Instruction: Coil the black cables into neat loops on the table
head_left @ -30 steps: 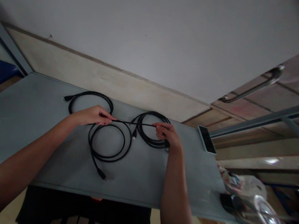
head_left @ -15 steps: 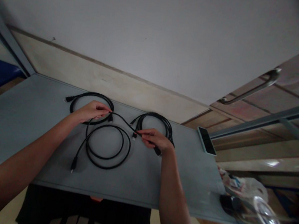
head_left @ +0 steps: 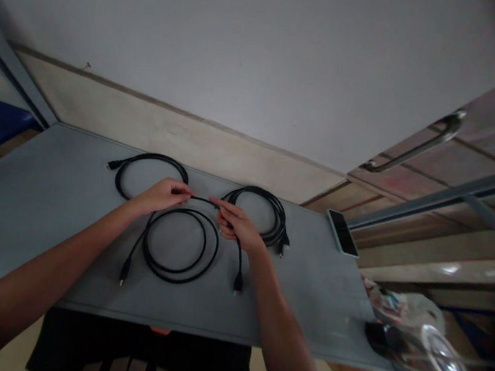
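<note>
A thin stretch of the black cable (head_left: 175, 280) is held between the two hands, above the middle of the table (head_left: 306, 293). By the left hand (head_left: 165, 195) it is pinched between thumb and fingertips, the hand being nearly closed. By the right hand (head_left: 236, 224) it is gripped with the fingers partly curled and the index finger extended towards the left hand; the fingertips of the two hands are kept a little apart. From beneath the right hand a tail of cable is let down towards the near edge, ended by a plug (head_left: 238, 282). Whether that plug is touching the table cannot be told.

The cable's loops are laid on the table between the hands and the near edge, and its other plug (head_left: 125, 269) is seen to their left. Near the far edge, two more black coils are set: the left coil (head_left: 157, 155), partly covered by the left hand, and the right coil (head_left: 256, 189), partly hidden behind the right hand. A phone (head_left: 343, 232) is placed at the far right corner.
</note>
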A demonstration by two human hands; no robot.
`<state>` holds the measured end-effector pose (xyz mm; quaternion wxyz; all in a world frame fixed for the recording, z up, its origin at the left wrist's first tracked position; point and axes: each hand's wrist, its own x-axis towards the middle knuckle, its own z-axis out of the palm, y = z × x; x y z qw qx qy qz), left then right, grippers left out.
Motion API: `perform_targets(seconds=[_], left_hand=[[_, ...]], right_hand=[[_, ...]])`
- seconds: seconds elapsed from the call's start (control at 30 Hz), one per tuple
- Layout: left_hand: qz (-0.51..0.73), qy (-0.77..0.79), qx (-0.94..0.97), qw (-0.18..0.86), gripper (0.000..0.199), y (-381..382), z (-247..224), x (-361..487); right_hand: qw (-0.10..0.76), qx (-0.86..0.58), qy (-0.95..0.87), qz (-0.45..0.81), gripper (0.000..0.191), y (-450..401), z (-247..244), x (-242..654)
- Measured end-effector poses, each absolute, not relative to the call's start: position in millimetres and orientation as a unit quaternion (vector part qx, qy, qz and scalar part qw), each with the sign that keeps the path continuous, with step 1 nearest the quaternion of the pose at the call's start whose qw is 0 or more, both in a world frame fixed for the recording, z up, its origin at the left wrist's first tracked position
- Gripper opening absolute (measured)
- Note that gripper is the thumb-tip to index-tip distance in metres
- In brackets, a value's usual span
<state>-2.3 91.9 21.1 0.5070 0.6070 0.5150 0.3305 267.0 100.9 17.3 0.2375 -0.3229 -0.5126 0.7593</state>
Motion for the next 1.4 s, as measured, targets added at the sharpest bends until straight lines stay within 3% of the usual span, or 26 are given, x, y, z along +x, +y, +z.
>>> perform_targets(seconds=[0.27, 0.53, 0.73, 0.87, 0.97, 1.1, 1.27, 1.4], left_hand=[[0.314, 0.481, 0.630, 0.523, 0.024, 84.2, 16.7, 17.2], [0.303, 0.456, 0.548, 0.632, 0.041, 83.6, 14.4, 9.3], [0.316, 0.453, 0.520, 0.652, 0.041, 83.7, 24.6, -0.3], [0.318, 0.451, 0.502, 0.666, 0.039, 82.3, 30.1, -0.2], [0.335, 0.461, 0.481, 0.666, 0.038, 83.1, 29.4, 0.2], [0.384, 0.472, 0.448, 0.655, 0.034, 86.6, 25.8, -0.2], [0.481, 0.468, 0.385, 0.633, 0.035, 91.4, 19.3, 4.1], [0.543, 0.473, 0.353, 0.597, 0.038, 94.0, 16.0, 6.6]], right_hand=[[0.236, -0.366, -0.642, 0.631, 0.050, 99.4, 4.1, 252.2], [0.322, -0.416, -0.582, 0.620, 0.038, 120.8, 7.6, 286.7], [0.450, -0.452, -0.521, 0.567, 0.035, 142.9, 9.1, 341.7], [0.484, -0.473, -0.505, 0.536, 0.035, 148.4, 11.0, 357.4], [0.472, -0.468, -0.505, 0.551, 0.032, 146.6, 11.5, 356.2], [0.393, -0.454, -0.547, 0.583, 0.032, 140.7, 12.5, 345.9], [0.286, -0.418, -0.603, 0.616, 0.041, 123.2, 17.2, 307.8], [0.254, -0.415, -0.651, 0.582, 0.054, 105.4, 17.2, 269.0]])
